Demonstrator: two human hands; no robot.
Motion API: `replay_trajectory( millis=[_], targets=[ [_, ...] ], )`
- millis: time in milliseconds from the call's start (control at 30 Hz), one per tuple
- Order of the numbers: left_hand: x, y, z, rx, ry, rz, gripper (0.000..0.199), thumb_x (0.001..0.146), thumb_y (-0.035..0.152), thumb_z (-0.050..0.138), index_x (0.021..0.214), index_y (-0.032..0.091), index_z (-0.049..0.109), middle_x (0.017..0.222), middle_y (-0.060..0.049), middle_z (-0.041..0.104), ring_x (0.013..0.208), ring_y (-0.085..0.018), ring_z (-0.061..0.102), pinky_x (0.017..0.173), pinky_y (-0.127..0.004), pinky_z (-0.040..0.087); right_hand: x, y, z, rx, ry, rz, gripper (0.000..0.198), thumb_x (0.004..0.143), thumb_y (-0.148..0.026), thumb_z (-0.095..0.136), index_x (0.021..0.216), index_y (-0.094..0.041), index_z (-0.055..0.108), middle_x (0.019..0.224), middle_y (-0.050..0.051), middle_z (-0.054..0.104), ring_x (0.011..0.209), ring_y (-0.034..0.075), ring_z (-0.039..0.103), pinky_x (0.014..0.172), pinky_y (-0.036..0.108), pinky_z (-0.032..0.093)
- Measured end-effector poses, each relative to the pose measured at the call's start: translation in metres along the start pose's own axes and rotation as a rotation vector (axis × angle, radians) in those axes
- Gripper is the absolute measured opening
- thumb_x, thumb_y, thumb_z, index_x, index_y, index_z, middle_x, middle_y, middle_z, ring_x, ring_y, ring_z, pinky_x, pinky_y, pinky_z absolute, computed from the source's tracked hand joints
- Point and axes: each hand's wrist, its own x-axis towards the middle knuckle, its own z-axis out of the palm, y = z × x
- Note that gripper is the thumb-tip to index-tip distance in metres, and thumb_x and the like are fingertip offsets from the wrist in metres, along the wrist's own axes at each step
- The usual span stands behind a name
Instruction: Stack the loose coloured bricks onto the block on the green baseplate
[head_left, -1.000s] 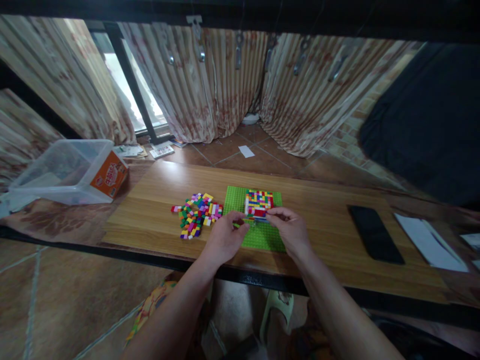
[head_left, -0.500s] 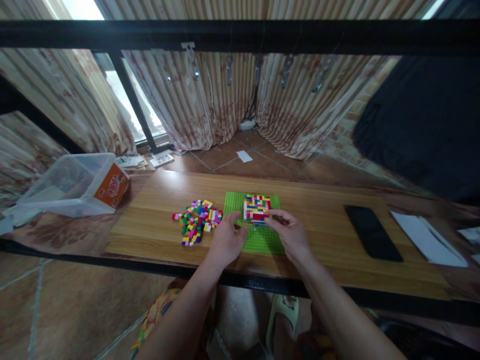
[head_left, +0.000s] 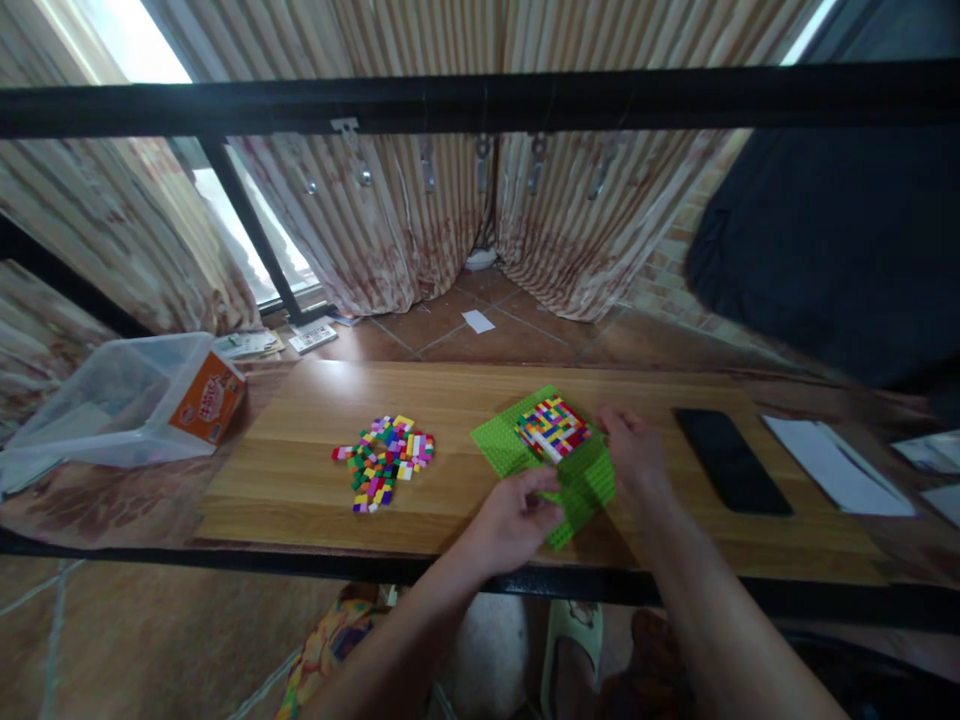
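A green studded baseplate lies turned at an angle on the wooden board. On its far part stands a low block of multicoloured toy bricks, built several layers high. My left hand is over the plate's near left side, its fingers curved and apart with nothing between them. At the plate's right side is my right hand, smeared by motion; whether its fingers touch the edge cannot be made out. A loose pile of small coloured bricks lies to the left of the plate.
A black phone-like slab and white paper with a pen lie to the right. At the far left stands a clear plastic bin with an orange label. A black bar crosses beyond the board.
The baseplate with its brick block has turned, so a corner now points toward me. Both hands have moved right, and my right hand has left the brick block. The camera view has shifted slightly.
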Motion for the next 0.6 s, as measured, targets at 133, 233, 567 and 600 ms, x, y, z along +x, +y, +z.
replay_trajectory(
  millis=[133, 233, 567, 600],
  targets=[
    [0.012, 0.007, -0.019, 0.331, 0.342, 0.087, 0.035, 0.084, 0.014, 0.050, 0.117, 0.015, 0.061, 0.111, -0.012, 0.069, 0.094, -0.021, 0.065, 0.088, -0.038, 0.052, 0.010, -0.005, -0.029, -0.071, 0.208, 0.019, 0.035, 0.075, -0.049, 0.059, 0.089, -0.018, 0.067, 0.079, 0.007, 0.070, 0.075, 0.022, 0.065, 0.062, 0.033, 0.050],
    [0.032, 0.008, -0.044, 0.647, 0.495, 0.207, 0.047, 0.081, 0.014, 0.054, 0.128, 0.012, 0.054, 0.132, -0.017, 0.059, 0.124, -0.028, 0.053, 0.108, -0.045, 0.039, 0.004, -0.004, -0.044, -0.131, 0.081, 0.169, 0.034, 0.078, -0.051, 0.056, 0.083, -0.019, 0.065, 0.072, 0.007, 0.068, 0.062, 0.020, 0.063, 0.051, 0.031, 0.049],
    [0.047, -0.001, -0.044, 1.065, 0.377, 0.124, 0.050, 0.086, 0.022, 0.052, 0.134, 0.007, 0.048, 0.126, -0.019, 0.062, 0.115, -0.030, 0.056, 0.101, -0.043, 0.039, -0.005, 0.003, -0.053, -0.779, -0.097, -0.104, 0.038, 0.086, -0.049, 0.045, 0.071, -0.020, 0.064, 0.070, 0.015, 0.069, 0.072, 0.029, 0.067, 0.069, 0.043, 0.048],
    [0.044, 0.001, -0.042, 1.083, 0.372, 0.125, 0.048, 0.086, 0.021, 0.052, 0.131, 0.007, 0.050, 0.123, -0.019, 0.062, 0.115, -0.030, 0.056, 0.101, -0.042, 0.039, -0.004, 0.002, -0.052, -0.766, -0.080, -0.095, 0.037, 0.086, -0.048, 0.045, 0.076, -0.019, 0.066, 0.075, 0.017, 0.070, 0.077, 0.031, 0.067, 0.072, 0.044, 0.047]
  ],
)
